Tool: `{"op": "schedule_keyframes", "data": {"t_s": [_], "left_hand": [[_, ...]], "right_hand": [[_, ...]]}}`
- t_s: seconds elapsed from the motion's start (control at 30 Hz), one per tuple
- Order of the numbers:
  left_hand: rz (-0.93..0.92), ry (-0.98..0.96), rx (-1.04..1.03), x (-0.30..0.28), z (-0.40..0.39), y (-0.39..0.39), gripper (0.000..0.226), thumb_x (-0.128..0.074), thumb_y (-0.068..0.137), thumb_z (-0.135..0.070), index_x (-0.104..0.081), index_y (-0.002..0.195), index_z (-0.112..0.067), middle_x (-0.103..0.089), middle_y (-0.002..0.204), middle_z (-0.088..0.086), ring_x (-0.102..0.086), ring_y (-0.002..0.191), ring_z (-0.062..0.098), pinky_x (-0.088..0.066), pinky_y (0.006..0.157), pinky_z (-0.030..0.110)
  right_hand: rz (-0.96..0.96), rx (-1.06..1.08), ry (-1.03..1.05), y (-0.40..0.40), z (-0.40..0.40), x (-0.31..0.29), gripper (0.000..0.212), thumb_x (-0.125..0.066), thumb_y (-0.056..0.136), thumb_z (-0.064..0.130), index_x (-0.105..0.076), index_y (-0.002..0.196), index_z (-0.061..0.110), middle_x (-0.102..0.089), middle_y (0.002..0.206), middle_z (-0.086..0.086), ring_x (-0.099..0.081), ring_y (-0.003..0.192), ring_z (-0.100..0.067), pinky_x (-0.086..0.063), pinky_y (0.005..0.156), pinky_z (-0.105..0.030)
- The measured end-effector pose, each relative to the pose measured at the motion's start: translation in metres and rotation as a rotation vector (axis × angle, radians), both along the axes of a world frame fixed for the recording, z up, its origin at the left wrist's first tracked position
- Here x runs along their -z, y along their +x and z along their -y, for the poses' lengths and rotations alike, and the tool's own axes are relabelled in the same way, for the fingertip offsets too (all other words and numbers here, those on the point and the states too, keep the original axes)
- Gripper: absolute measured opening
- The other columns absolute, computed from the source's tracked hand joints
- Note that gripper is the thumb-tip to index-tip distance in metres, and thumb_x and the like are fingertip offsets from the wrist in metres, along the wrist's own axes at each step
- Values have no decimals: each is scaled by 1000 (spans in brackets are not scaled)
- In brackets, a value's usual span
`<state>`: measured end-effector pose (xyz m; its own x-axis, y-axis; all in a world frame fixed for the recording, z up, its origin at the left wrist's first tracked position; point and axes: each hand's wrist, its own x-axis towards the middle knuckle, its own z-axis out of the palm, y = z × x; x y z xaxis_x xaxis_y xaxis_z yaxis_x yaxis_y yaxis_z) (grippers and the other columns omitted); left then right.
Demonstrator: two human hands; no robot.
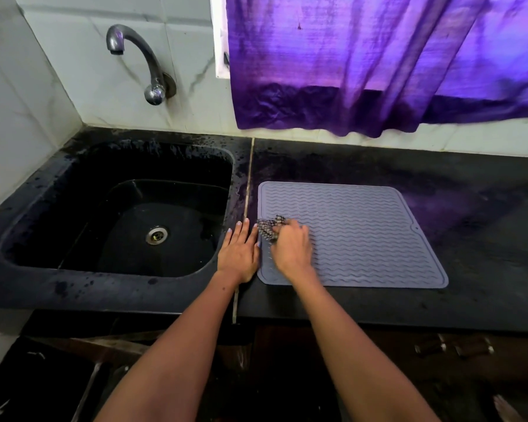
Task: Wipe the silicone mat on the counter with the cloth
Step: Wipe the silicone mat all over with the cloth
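Mat (363,236), centre frame: right hand (291,249) grasping cloth (269,228); left hand (240,254) flat, released, bracing edge. Best wiped along ridges.

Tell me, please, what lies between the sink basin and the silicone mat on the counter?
In the head view, the left hand rests flat on the counter strip between the sink and the mat, over a pale seam.

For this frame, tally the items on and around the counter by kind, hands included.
Hands: 2, left hand, right hand
Grey wavy-ribbed silicone mat: 1
Checked cloth: 1
Black sink: 1
Curved metal tap: 1
Purple curtain: 1
Total: 7
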<state>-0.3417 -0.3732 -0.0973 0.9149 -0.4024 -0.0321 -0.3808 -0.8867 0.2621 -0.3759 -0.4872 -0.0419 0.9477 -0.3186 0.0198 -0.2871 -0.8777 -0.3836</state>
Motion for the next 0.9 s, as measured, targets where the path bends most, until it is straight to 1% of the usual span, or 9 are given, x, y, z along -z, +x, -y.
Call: {"op": "schedule_keyframes", "data": {"t_s": [0.2, 0.27, 0.4, 0.47, 0.53, 0.63, 0.7, 0.83, 0.9], "left_hand": [[3, 29, 28, 3, -3, -1, 53, -19, 102, -29, -8, 151, -13, 5, 160, 9, 5, 148, 22, 4, 121, 37], [-3, 31, 29, 2, -3, -1, 53, -20, 102, -29, -10, 151, -13, 4, 160, 9, 5, 148, 22, 4, 121, 37], [-12, 27, 19, 0, -2, -4, 53, -20, 102, -28, -11, 151, -12, 3, 160, 9, 4, 148, 22, 5, 120, 37], [-30, 9, 6, -1, -2, -7, 52, -18, 102, -29, -8, 151, -13, 4, 160, 8, 6, 148, 21, 5, 121, 37], [-43, 11, -12, -1, -1, -10, 53, -16, 102, -31, -5, 151, -16, 5, 160, 8, 7, 148, 21, 6, 120, 38], [-51, 19, -63, -1, 4, -14, 53, -16, 102, -32, -3, 151, -18, 5, 160, 6, 7, 148, 21, 6, 120, 40], [-52, 25, -102, 0, 9, -19, 54, -18, 101, -32, -2, 151, -18, 5, 160, 7, 8, 148, 22, 7, 120, 41], [-26, 81, -164, 4, 14, -27, 59, -22, 100, -33, 3, 151, -18, 9, 160, 8, 11, 147, 23, 7, 120, 42], [-26, 84, -192, 6, 17, -28, 60, -24, 100, -33, 3, 151, -18, 9, 160, 7, 11, 147, 23, 7, 120, 43]], "right_hand": [[-78, -159, -300, -20, -26, 21, 35, -53, 90, 15, -53, 124, 10, -37, 139, -8, -30, 124, -32, -39, 93, -52], [-99, -177, -232, -16, -21, 17, 32, -56, 87, 16, -57, 118, 10, -37, 135, -8, -31, 121, -33, -41, 92, -51], [-141, -208, -20, 1, -1, -3, 30, -57, 84, 13, -66, 112, 8, -49, 126, -11, -43, 118, -30, -35, 102, -40], [-164, -76, 288, 5, 10, -16, 26, -55, 84, 7, -71, 104, 6, -63, 115, -12, -55, 111, -25, -43, 96, -32], [-121, 70, 420, 3, 18, -21, 23, -53, 85, 7, -71, 98, 5, -68, 105, -14, -60, 104, -28, -46, 85, -30], [-22, 55, 72, -13, 8, -15, 26, -58, 86, 12, -68, 111, 11, -62, 115, -12, -50, 110, -31, -44, 89, -36], [25, -26, -46, -29, -4, -4, 34, -59, 87, 13, -60, 121, 14, -54, 126, -9, -41, 116, -29, -44, 90, -40], [-30, -158, -278, -47, -19, 22, 38, -34, 98, 14, -44, 135, 9, -36, 146, -14, -30, 130, -31, -36, 99, -45], [-31, -193, -310, -47, -16, 26, 40, -32, 99, 14, -42, 136, 6, -32, 148, -17, -27, 132, -33, -35, 100, -46]]}}
